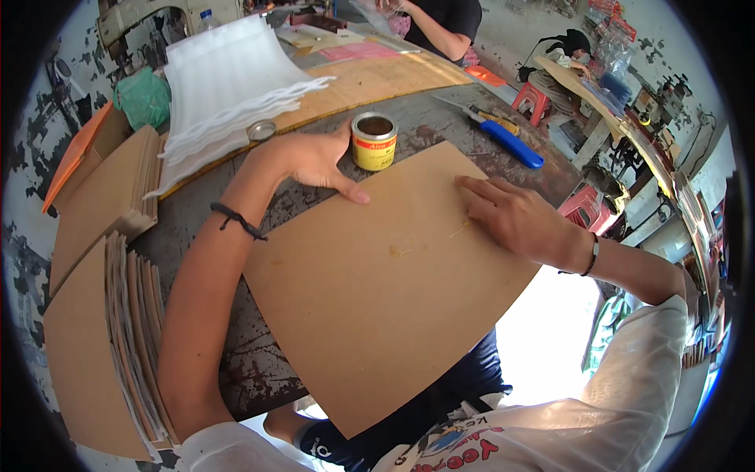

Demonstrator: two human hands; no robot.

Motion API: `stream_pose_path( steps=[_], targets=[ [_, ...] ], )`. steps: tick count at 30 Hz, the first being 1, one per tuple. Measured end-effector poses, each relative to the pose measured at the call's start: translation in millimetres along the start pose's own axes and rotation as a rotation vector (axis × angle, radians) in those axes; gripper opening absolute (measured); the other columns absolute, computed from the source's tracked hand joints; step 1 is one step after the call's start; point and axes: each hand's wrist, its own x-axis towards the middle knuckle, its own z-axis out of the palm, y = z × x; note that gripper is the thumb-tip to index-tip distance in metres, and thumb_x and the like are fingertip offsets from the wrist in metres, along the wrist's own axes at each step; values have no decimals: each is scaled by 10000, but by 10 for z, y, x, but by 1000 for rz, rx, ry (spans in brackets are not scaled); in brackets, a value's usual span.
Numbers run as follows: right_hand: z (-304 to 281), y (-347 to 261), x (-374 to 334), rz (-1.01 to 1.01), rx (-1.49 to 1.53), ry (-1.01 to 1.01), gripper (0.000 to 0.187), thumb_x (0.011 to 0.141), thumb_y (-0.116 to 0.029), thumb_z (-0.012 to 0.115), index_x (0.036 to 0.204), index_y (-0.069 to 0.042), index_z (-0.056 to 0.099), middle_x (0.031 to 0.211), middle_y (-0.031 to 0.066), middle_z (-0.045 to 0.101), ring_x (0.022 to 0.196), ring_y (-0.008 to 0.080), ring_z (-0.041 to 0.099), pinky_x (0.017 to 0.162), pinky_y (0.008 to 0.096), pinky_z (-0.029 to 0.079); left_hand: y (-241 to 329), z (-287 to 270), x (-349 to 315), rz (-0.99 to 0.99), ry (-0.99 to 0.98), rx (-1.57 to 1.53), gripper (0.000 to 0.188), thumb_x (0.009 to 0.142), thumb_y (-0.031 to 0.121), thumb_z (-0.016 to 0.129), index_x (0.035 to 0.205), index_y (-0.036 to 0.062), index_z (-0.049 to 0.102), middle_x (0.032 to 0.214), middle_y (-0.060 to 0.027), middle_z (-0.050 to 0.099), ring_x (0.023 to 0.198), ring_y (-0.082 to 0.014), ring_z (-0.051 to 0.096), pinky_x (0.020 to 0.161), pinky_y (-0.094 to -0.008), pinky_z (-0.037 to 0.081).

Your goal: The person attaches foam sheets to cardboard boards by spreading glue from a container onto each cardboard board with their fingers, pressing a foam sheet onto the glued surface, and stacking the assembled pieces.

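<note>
A large sheet of brown cardboard (377, 299) lies tilted across the table's near edge, its lower corner hanging over my lap. Glossy yellowish smears mark its upper middle. My left hand (326, 165) has the thumb spread onto the sheet's upper left edge, the fingers beside an open yellow and red tin (374, 149). Whether those fingers touch the tin I cannot tell. Brown residue shows inside the tin. My right hand (515, 216) rests on the sheet's right side, its fingers curled together and pressed down; anything in them is hidden.
A blue-handled brush (510, 144) lies right of the tin, a round metal lid (261, 130) left. Stacked cardboard (90, 338) stands at the left, below white foam sheets (228, 71). A person (440, 23) sits across the table; another (562, 67) works farther right, near red stools (531, 102).
</note>
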Motion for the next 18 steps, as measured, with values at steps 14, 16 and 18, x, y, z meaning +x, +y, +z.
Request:
stream_pose_path(
  steps=[14, 16, 18],
  targets=[
    [-8, 381, 26, 151, 394, -84, 259, 932, -251, 695, 950, -10, 602, 1296, 186, 565, 1201, 361, 569, 1040, 440, 464, 102, -28, -29, -33, -43, -47, 1629, 573, 830, 790, 1558, -109, -105, 1631, -355, 119, 1513, -390, 271, 1223, -427, 305],
    [88, 419, -18, 177, 495, -11, 344, 926, -330, 720, 871, -19, 584, 1320, 181, 546, 1261, 346, 522, 1086, 441, 409, 94, -20, -23, -22, -41, -52, 1627, 574, 828, 791, 1558, -111, -101, 1628, -358, 126, 1511, -390, 276, 1220, -427, 311],
    [109, 426, -34, 215, 544, -25, 378, 926, -381, 713, 907, -29, 575, 1343, 179, 524, 1307, 359, 470, 1106, 464, 382, 66, -11, -12, -29, -44, -36, 1622, 577, 818, 797, 1554, -122, -94, 1624, -365, 127, 1508, -386, 285, 1215, -419, 321]
  ],
)
